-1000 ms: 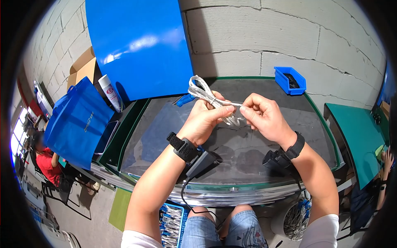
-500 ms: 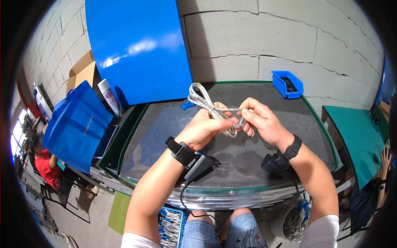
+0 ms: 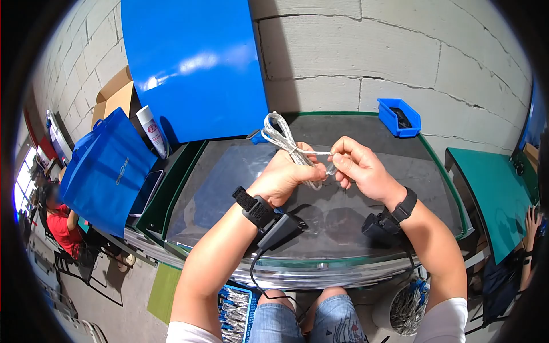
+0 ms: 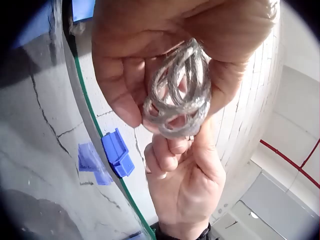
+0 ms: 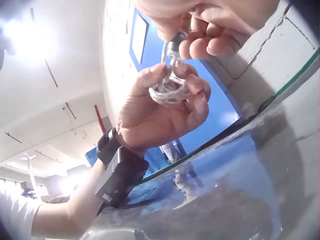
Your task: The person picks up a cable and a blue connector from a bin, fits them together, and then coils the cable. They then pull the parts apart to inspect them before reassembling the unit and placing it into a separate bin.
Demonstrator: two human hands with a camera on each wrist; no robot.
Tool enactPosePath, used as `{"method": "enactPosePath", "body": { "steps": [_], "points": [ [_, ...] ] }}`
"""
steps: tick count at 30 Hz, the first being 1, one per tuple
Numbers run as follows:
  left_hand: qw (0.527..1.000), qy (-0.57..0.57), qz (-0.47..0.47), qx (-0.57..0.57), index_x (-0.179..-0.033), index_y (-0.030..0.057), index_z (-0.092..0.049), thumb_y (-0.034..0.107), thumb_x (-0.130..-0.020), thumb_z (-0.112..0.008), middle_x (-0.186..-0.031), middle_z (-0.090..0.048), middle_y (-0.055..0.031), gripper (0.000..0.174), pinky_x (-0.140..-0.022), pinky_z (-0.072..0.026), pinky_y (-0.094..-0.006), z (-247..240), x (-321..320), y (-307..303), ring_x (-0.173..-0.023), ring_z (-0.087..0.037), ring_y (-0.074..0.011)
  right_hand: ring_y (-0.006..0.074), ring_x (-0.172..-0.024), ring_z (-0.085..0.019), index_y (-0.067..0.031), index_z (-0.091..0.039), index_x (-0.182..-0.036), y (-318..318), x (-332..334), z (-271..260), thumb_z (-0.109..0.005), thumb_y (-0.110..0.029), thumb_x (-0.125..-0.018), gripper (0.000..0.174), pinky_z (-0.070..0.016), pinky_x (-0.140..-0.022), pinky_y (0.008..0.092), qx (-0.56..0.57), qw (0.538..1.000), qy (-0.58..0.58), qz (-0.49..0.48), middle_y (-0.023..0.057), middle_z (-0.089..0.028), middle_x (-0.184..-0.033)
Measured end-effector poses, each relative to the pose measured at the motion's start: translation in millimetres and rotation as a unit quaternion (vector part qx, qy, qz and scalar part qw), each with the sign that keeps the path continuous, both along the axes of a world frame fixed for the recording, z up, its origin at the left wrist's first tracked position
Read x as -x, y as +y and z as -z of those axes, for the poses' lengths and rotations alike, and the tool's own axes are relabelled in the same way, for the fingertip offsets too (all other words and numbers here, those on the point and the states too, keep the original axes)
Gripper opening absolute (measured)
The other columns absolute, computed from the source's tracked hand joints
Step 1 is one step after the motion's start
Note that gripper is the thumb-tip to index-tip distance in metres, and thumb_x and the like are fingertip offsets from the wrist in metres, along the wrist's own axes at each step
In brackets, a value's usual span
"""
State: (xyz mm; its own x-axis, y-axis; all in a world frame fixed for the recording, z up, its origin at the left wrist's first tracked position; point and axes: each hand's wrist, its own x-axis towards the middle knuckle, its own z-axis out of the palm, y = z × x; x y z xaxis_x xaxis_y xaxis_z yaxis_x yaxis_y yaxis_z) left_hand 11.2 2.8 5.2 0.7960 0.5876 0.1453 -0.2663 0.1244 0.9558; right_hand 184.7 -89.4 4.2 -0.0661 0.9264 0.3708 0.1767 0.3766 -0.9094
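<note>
A silver braided cable (image 3: 276,130), gathered in a looped bundle, is held over the worktable. My left hand (image 3: 284,173) grips the bundle at its middle, with the thumb across it. Its loops (image 4: 178,97) stick out below the palm in the left wrist view. My right hand (image 3: 366,168) pinches a strand of the same cable close beside the left fingertips. A short grey cylindrical piece (image 5: 176,44) shows at the right fingers in the right wrist view. Behind the left hand is a blue connector (image 3: 258,136).
The dark worktable (image 3: 343,228) has a green rim. At its back right is a blue bin (image 3: 399,118) with black things inside. A blue bag (image 3: 108,171) and a spray can (image 3: 151,131) stand left. Below are a blue crate (image 3: 251,308) and a bucket (image 3: 394,320) of cables.
Both hands have come slightly lower in the head view, keeping their hold on the cable. The grey piece came into sight at the right fingers. The view itself has shifted a little.
</note>
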Motion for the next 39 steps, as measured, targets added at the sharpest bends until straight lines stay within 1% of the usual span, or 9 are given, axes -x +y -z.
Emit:
{"method": "enactPosePath", "body": {
  "steps": [3,8,14,18,21,27,31,33,39],
  "points": [
    [0.999,0.008,0.009,-0.036,-0.085,0.0071,-0.046,-0.002,-0.069,-0.071,-0.077,-0.062,-0.0079,0.031,-0.067,-0.0458,-0.0279,-1.1,0.5,-0.8,-0.073,-0.062,-0.0177,0.0032,-0.058,-0.05,-0.0062,-0.052,-0.089,-1.7,-1.3,-3.3,-0.048,-0.029,-0.095,0.024,-0.0422,-0.049,0.0178,0.004,1.0,-0.015,0.014,-0.0014,-0.053,-0.068],
    [0.998,-0.008,0.034,-0.05,-0.088,0.0081,-0.044,-0.001,-0.069,-0.071,-0.079,-0.063,-0.0085,0.034,-0.066,-0.0451,-0.0271,-3.7,0.4,-5.6,-0.074,-0.061,-0.0165,0.0054,-0.05,-0.052,-0.0054,-0.053,-0.087,-3.2,-7.4,-5.7,-0.045,-0.031,-0.096,0.029,-0.0417,-0.044,0.0186,0.034,0.999,0.009,-0.03,0.0011,-0.054,-0.061],
    [0.997,-0.017,0.053,-0.06,-0.089,0.0086,-0.044,0.0,-0.069,-0.072,-0.08,-0.063,-0.0082,0.035,-0.066,-0.045,-0.0263,-4.9,0.9,-4.8,-0.075,-0.061,-0.0152,0.0076,-0.051,-0.054,-0.0055,-0.055,-0.087,-4.0,-9.1,-5.4,-0.043,-0.031,-0.096,0.029,-0.0429,-0.044,0.0189,0.063,0.99,0.09,-0.089,0.0021,-0.056,-0.063],
    [0.997,-0.026,0.036,-0.068,-0.089,0.0082,-0.045,-0.002,-0.069,-0.072,-0.082,-0.063,-0.0075,0.035,-0.066,-0.046,-0.0258,-6.2,1.8,-3.6,-0.075,-0.061,-0.0141,0.0076,-0.054,-0.055,-0.0053,-0.055,-0.088,-6.2,-4.8,-7.0,-0.043,-0.032,-0.096,0.03,-0.0444,-0.047,0.019,0.04,0.99,0.101,-0.085,0.0016,-0.057,-0.067],
    [0.997,-0.027,0.03,-0.063,-0.088,0.0079,-0.045,-0.003,-0.069,-0.072,-0.083,-0.064,-0.0072,0.035,-0.066,-0.0467,-0.0259,-4.9,1.9,-2.9,-0.075,-0.061,-0.0135,0.0069,-0.057,-0.056,-0.0049,-0.056,-0.088,-6.6,-5.8,-7.5,-0.044,-0.033,-0.096,0.032,-0.0453,-0.05,0.0189,0.036,0.99,0.088,-0.102,0.0007,-0.057,-0.069],
    [0.996,-0.014,0.067,-0.051,-0.088,0.0078,-0.045,-0.004,-0.067,-0.073,-0.084,-0.063,-0.0064,0.036,-0.064,-0.047,-0.0252,-6.0,2.9,-4.1,-0.075,-0.061,-0.013,0.005,-0.057,-0.055,-0.0041,-0.058,-0.086,-11.6,-1.9,-12.9,-0.051,-0.03,-0.093,0.027,-0.0452,-0.051,0.0176,0.027,0.997,0.024,-0.07,0.0,-0.056,-0.068],
    [0.998,-0.008,0.052,-0.044,-0.088,0.0076,-0.045,-0.005,-0.066,-0.073,-0.084,-0.062,-0.0062,0.038,-0.065,-0.0473,-0.0251,-7.5,2.5,-5.4,-0.078,-0.061,-0.0129,0.0039,-0.056,-0.054,-0.0034,-0.058,-0.086,-12.7,-3.3,-14.2,-0.049,-0.026,-0.095,0.025,-0.0441,-0.049,0.0163,0.037,0.998,0.004,-0.052,0.0006,-0.056,-0.066],
    [0.998,-0.009,0.034,-0.045,-0.086,0.006,-0.046,-0.003,-0.067,-0.071,-0.083,-0.063,-0.0088,0.032,-0.067,-0.0471,-0.0259,-8.7,1.5,-8.4,-0.077,-0.06,-0.0128,0.0037,-0.055,-0.054,-0.0031,-0.058,-0.088,-10.9,-4.6,-11.6,-0.048,-0.025,-0.095,0.025,-0.0436,-0.049,0.0161,0.04,0.998,-0.001,-0.05,0.0009,-0.057,-0.065],
    [0.996,-0.002,0.044,-0.079,-0.086,0.006,-0.046,-0.005,-0.066,-0.07,-0.08,-0.062,-0.008,0.033,-0.067,-0.046,-0.0262,-7.0,2.0,-2.8,-0.074,-0.059,-0.014,0.0048,-0.053,-0.054,-0.0021,-0.056,-0.092,-8.6,-4.8,-7.4,-0.042,-0.024,-0.097,0.026,-0.0433,-0.048,0.0173,0.046,0.998,-0.009,-0.05,0.0017,-0.056,-0.064]
  ]
}}
